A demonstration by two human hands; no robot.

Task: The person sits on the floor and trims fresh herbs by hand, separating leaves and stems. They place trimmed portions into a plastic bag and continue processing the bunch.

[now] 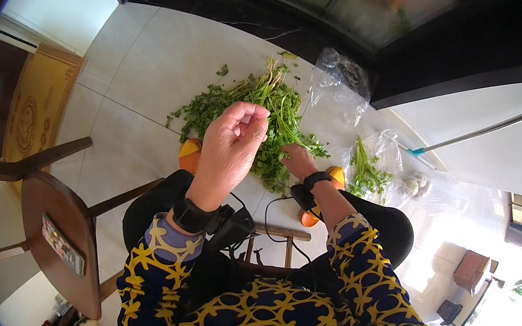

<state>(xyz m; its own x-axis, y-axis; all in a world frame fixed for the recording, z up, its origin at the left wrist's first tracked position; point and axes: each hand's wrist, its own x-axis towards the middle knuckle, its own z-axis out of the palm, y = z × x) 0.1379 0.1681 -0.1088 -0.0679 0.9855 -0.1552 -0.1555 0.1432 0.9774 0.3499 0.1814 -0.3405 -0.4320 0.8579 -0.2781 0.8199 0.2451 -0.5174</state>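
A large heap of leafy green herbs, which look like coriander with pale roots, lies on the tiled floor. Above its near side is my left hand, its fingertips curled together near the thumb; whether anything thin is between them cannot be made out. My right hand reaches down to the heap's right edge, its fingertips partly hidden at the leaves, so its hold is unclear. A smaller bunch of the same greens rests to the right, beside a clear plastic bag.
Another clear plastic bag lies near the dark door sill. At the left stands a wooden chair with a phone on its seat. A pole leans at the right. Orange shoes are beside the heap.
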